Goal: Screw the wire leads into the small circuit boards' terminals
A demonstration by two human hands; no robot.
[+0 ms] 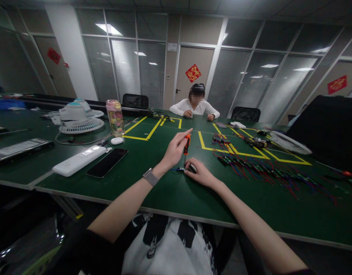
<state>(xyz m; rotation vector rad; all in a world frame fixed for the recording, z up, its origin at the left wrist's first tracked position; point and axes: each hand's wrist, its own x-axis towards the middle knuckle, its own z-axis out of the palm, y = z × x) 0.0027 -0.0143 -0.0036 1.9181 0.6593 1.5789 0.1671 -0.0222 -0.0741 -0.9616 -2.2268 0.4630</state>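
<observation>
Office, in use for electronics work. Before me: one green worktop (167,191), marked with yellow tape (135,138); one orange-and-black screwdriver (187,147). To my right: wired circuit boards (257,167). Beyond: black chairs (135,101), glass partitions (230,72) with blinds (124,65), door (204,57) with red sign (193,73).

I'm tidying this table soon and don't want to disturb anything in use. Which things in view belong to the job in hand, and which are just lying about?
Belongs to the job:
screwdriver, upright at the left hand
small board, at the right hand
wired boards, probably

Apparently just lying about:
phone
drink bottle
white fan near the bottle
</observation>
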